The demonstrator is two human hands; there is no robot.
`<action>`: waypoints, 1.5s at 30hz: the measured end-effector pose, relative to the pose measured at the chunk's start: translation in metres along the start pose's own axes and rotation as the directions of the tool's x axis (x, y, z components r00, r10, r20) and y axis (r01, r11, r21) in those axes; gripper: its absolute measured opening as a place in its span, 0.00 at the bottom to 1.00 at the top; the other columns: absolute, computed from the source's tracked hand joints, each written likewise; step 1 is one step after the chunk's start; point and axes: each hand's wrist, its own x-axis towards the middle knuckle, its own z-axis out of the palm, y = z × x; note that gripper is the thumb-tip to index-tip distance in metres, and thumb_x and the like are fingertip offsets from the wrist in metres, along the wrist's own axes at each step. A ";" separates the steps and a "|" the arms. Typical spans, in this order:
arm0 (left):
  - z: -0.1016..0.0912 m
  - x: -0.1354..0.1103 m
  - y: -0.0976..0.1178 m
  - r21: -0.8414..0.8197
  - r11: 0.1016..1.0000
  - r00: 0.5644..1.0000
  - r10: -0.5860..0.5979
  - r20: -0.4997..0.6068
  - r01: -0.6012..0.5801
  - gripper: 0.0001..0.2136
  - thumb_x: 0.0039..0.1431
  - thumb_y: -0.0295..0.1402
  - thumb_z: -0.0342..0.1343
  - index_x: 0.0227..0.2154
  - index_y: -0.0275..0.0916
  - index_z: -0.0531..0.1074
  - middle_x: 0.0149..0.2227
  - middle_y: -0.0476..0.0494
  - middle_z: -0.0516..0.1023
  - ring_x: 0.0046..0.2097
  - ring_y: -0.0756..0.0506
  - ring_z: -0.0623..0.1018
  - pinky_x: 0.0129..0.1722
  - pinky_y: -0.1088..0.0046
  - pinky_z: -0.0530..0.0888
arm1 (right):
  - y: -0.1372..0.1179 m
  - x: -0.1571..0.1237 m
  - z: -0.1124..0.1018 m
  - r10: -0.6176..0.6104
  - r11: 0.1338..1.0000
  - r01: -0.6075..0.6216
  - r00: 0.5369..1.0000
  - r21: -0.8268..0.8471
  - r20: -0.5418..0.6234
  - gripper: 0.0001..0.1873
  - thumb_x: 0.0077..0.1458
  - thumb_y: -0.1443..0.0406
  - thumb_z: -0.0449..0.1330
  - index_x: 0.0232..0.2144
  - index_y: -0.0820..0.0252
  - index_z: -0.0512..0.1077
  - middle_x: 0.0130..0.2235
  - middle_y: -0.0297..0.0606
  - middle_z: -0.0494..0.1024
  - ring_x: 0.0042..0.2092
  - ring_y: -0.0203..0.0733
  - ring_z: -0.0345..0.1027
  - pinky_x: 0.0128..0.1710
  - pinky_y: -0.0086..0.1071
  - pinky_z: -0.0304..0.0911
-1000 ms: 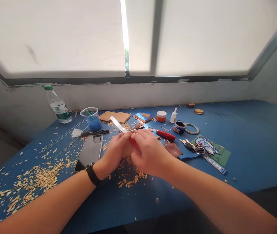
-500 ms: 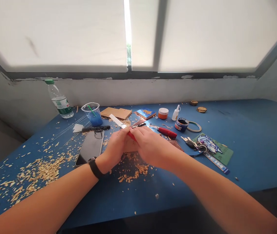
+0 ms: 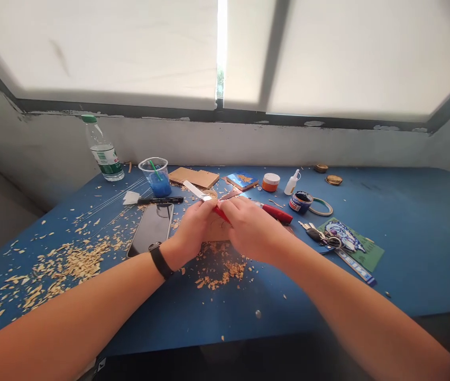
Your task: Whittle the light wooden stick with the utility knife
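Observation:
Both my hands meet over the middle of the blue table (image 3: pixel 407 222). My right hand (image 3: pixel 250 227) is closed round a red-handled knife (image 3: pixel 221 212), whose pale blade sticks out to the upper left. My left hand (image 3: pixel 193 230), with a black band on its wrist, is closed on a small piece of wood (image 3: pixel 217 230) held between the two hands; its thumb rests near the blade. A pile of wood shavings (image 3: pixel 220 270) lies right below the hands.
A phone (image 3: pixel 151 228) lies left of my hands, with a black marker (image 3: pixel 160 200), a blue-filled plastic cup (image 3: pixel 156 177) and a water bottle (image 3: pixel 103 151) behind. Another red-handled tool (image 3: pixel 276 212), a small jar (image 3: pixel 301 202), tape ring, keys (image 3: pixel 320 236) and a card sit right. Shavings cover the left side.
The view has shifted a little, so everything sits slightly right and higher. My hands stay together on the knife and the wood, with only small movement.

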 end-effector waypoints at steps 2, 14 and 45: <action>0.000 -0.001 -0.001 -0.005 1.000 1.000 -0.004 -0.004 0.004 0.14 0.70 0.38 0.58 0.54 0.37 0.73 0.55 0.39 0.76 0.51 0.39 0.80 0.50 0.56 0.80 | -0.001 0.002 0.004 -0.015 1.000 0.015 1.000 0.002 -0.011 0.23 0.47 0.80 0.54 0.46 0.61 0.68 0.44 0.48 0.73 0.46 0.50 0.63 0.48 0.47 0.63; -0.002 -0.005 0.009 0.050 0.999 0.993 0.010 0.115 -0.016 0.25 0.64 0.55 0.56 0.48 0.39 0.81 0.47 0.40 0.86 0.50 0.33 0.83 0.46 0.61 0.78 | 0.012 0.000 -0.017 0.132 0.974 -0.133 0.991 0.186 0.015 0.15 0.58 0.75 0.51 0.43 0.56 0.69 0.39 0.39 0.76 0.38 0.43 0.67 0.36 0.36 0.61; -0.006 -0.016 0.009 -0.079 0.997 0.988 0.006 0.154 0.007 0.16 0.59 0.44 0.64 0.38 0.34 0.82 0.37 0.40 0.85 0.39 0.40 0.81 0.37 0.69 0.73 | -0.048 -0.003 -0.047 0.162 0.976 -0.108 0.940 -0.189 0.300 0.24 0.46 0.74 0.59 0.49 0.62 0.68 0.54 0.52 0.71 0.60 0.57 0.61 0.56 0.50 0.64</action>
